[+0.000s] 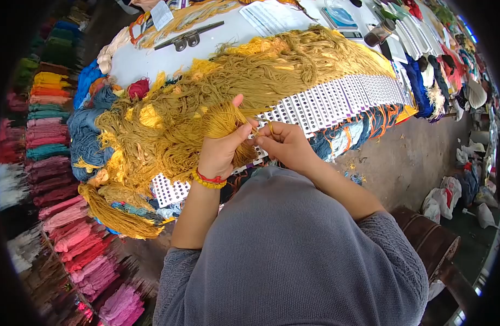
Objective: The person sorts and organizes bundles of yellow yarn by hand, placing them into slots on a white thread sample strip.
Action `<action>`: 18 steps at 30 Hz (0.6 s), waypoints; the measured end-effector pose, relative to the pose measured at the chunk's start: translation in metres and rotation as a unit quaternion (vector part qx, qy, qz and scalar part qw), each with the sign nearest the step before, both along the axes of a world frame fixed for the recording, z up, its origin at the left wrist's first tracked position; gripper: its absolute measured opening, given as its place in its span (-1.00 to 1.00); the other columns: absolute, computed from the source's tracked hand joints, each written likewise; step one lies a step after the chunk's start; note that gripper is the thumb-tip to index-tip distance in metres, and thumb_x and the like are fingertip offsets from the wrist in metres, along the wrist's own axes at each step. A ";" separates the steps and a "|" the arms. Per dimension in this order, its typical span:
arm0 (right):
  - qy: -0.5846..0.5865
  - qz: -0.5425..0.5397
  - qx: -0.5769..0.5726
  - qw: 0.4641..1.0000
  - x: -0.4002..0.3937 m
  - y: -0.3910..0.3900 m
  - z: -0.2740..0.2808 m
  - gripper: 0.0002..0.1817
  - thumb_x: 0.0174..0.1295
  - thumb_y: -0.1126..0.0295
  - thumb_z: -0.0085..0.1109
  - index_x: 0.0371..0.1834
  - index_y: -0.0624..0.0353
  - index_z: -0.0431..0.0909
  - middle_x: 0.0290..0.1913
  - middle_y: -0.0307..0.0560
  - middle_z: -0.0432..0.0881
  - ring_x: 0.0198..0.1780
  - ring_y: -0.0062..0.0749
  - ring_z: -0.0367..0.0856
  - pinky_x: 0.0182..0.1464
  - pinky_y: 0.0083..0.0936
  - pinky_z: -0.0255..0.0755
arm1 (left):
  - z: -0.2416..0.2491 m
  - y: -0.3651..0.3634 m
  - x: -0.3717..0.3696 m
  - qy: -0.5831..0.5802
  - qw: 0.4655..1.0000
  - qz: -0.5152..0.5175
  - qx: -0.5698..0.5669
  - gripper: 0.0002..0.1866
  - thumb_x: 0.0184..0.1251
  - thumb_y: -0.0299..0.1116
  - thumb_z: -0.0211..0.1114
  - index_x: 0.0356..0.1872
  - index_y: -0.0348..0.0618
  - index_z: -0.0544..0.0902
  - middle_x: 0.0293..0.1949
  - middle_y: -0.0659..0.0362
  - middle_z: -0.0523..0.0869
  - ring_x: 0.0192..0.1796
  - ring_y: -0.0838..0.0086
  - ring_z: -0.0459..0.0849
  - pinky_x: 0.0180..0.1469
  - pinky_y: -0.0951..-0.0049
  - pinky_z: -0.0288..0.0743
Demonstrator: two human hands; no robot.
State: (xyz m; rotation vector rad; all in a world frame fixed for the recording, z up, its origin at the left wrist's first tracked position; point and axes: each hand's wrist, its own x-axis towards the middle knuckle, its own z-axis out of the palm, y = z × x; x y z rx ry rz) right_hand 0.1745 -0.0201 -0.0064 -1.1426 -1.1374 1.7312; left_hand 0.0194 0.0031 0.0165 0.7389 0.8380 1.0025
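Observation:
My left hand (222,151), with red and yellow bracelets at the wrist, is wrapped round a thick bundle of mustard-yellow thread (224,120). Close beside it, my right hand (287,145) is closed in a pinch on a few strands drawn from that bundle. The strands meet between the two hands, and the fingertips partly hide them. Beneath and behind lies a broad heap of loose olive and golden thread (293,65). White cards with rows of dark holes (326,103) lie in a long overlapping row along the table's near side.
Blue thread (89,138) and a tied golden hank (119,214) hang at the table's left end. A metal clip bar (189,37), a scale (339,16) and a dark jar (379,32) sit farther back. Coloured hanks (54,125) line the left; a brown stool (426,236) stands right.

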 end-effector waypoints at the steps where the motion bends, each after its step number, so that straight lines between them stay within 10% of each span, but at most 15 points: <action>1: -0.012 -0.003 0.002 1.000 0.000 0.000 0.001 -0.89 0.17 0.43 0.05 -0.39 0.25 0.47 -0.63 -0.41 0.40 -0.62 -0.85 0.25 -0.59 -0.82 0.12 | 0.001 0.000 0.000 0.010 1.000 -0.001 0.000 -0.40 0.15 -0.55 0.17 0.24 -0.21 0.18 -0.30 0.22 0.58 -0.26 0.63 0.51 -0.25 0.65 0.42; 12: -0.055 -0.063 0.167 0.982 0.001 0.000 -0.012 -0.88 0.18 0.40 0.02 -0.44 0.21 0.43 -0.62 -0.32 0.34 -0.62 -0.76 0.23 -0.58 -0.73 0.12 | -0.005 0.001 -0.006 0.000 0.999 -0.049 0.015 -0.44 0.17 -0.49 0.17 0.22 -0.20 0.21 -0.33 0.22 0.59 -0.36 0.65 0.52 -0.38 0.70 0.40; 14: 0.243 0.025 -0.166 0.955 0.011 0.001 -0.002 -0.82 0.21 0.30 -0.07 -0.36 0.18 0.43 -0.66 -0.29 0.25 -0.66 -0.69 0.17 -0.60 -0.69 0.08 | -0.005 0.003 -0.008 0.023 0.997 -0.065 -0.045 -0.59 0.16 -0.46 0.19 0.06 -0.26 0.39 -0.38 0.21 0.59 -0.40 0.62 0.53 -0.39 0.68 0.40; 15: 0.454 0.129 -0.144 0.870 0.014 0.004 -0.007 -0.75 0.23 0.21 -0.15 -0.27 0.15 0.41 -0.70 -0.32 0.19 -0.69 -0.67 0.11 -0.61 -0.69 0.03 | -0.007 0.002 -0.009 0.022 0.997 -0.065 -0.045 -0.59 0.16 -0.46 0.19 0.06 -0.26 0.39 -0.38 0.21 0.59 -0.40 0.62 0.53 -0.39 0.68 0.40; 18: 0.557 0.023 -0.182 0.810 0.017 0.003 0.008 -0.76 0.25 0.22 -0.19 -0.32 0.15 0.38 -0.74 -0.38 0.13 -0.72 -0.67 0.07 -0.65 -0.68 0.00 | -0.012 0.002 -0.012 -0.027 0.993 -0.072 -0.089 -0.73 0.21 -0.36 0.15 -0.11 -0.28 0.50 -0.43 0.21 0.60 -0.44 0.59 0.54 -0.39 0.65 0.41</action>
